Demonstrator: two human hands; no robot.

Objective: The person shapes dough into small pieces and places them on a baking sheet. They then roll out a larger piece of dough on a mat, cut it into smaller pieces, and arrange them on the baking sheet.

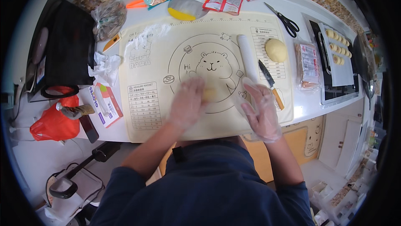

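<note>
Both my hands wear clear plastic gloves. My left hand (189,102), blurred, is beside a small piece of pale yellow dough (208,94) on the printed baking mat (144,72); whether it grips the dough is unclear. My right hand (259,108) is raised over the mat's right part with fingers apart, holding nothing. Just above it lies a white textured rolling pin (247,53). A knife with a wooden handle (277,99) rests to its right, blade pointing away. A round ball of dough (276,51) sits near the mat's right edge.
A yellow-edged scraper (186,8), opened packets and black scissors (286,22) lie along the back. At right are packaged sausages (308,66) and a paper-lined tray (336,50) with rows of rolled dough pieces. A glove box (105,103) and red bag (61,118) stand left.
</note>
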